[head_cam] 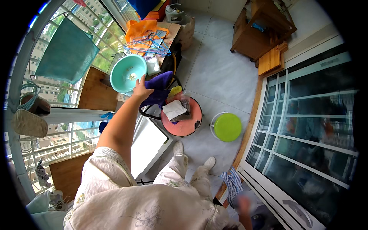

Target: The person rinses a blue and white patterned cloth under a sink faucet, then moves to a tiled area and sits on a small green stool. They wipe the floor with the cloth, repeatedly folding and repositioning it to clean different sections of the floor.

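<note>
My left hand reaches forward to the near right rim of a turquoise plastic basin. Its fingers overlap the rim and its thumb is spread over a purple cloth; whether it grips either is unclear. Small pale pieces lie in the basin's bottom. The cloth drapes beside the basin, above a round pink stool seat. On that worn seat rest a crumpled white paper and a clear plastic bag with dark contents. My right hand hangs low at my side, blurred, near a blue-and-white striped cloth.
A green-topped stool stands on the tiled floor. Blue wire hangers and an orange bag lie beyond the basin. A white panel sits by my legs. Glazed sliding doors flank the right; a wooden cabinet stands ahead.
</note>
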`<move>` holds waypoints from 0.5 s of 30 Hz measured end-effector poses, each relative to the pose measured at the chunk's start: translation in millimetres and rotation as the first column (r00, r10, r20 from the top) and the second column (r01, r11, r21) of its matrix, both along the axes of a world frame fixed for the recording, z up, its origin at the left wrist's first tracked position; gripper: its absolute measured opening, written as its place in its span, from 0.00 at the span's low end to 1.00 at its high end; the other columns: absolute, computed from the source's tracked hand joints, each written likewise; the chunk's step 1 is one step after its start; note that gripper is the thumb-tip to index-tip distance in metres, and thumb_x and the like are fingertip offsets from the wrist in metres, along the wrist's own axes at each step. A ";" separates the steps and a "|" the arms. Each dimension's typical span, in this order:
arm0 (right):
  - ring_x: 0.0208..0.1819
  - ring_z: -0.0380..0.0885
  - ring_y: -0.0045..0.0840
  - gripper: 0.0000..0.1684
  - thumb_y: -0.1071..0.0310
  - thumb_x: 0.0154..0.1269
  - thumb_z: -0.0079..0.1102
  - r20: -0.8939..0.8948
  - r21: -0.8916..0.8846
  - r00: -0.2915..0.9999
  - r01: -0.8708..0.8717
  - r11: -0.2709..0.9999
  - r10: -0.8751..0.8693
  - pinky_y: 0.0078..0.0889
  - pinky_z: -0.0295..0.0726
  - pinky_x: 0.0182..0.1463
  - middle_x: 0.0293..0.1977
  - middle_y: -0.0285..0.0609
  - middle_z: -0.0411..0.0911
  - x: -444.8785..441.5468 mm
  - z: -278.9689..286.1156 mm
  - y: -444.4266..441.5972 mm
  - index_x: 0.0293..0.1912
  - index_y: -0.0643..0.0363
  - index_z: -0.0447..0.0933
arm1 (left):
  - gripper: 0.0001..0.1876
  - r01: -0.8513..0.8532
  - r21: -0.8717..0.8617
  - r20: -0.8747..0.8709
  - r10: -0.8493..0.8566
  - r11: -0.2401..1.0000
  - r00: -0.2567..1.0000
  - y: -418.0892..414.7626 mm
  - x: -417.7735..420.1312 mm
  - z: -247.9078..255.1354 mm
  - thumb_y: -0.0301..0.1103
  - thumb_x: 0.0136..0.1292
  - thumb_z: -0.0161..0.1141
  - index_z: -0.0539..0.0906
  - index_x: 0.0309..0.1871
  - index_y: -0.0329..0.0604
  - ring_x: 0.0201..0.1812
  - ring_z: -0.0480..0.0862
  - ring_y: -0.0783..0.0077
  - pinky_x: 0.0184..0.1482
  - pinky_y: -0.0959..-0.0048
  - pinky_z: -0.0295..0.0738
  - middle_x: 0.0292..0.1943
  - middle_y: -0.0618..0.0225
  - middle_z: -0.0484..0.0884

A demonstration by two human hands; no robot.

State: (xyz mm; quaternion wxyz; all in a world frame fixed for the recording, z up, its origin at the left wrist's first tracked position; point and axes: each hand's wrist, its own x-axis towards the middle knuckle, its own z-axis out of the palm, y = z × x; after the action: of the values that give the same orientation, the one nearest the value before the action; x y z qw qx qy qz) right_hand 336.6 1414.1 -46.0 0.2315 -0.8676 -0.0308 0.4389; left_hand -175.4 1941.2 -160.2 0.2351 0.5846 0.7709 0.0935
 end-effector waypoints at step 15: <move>0.44 0.76 0.44 0.22 0.75 0.53 0.56 -0.671 0.446 0.686 0.677 0.585 -0.281 0.42 0.73 0.49 0.41 0.54 0.76 95.0 39.6 -71.0 0.50 0.66 0.70 | 0.14 0.112 -0.882 0.155 0.056 0.458 0.986 -373.7 26.9 0.9 0.29 0.59 0.57 0.77 0.49 0.49 0.35 0.85 0.70 0.30 0.72 0.77 0.41 0.69 0.83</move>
State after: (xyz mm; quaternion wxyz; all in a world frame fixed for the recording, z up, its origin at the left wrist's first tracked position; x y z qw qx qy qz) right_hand 431.7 1343.2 -6.4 0.6381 -0.5385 0.1273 0.5355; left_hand -148.5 1567.5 -159.4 0.5679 0.3797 0.6753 -0.2780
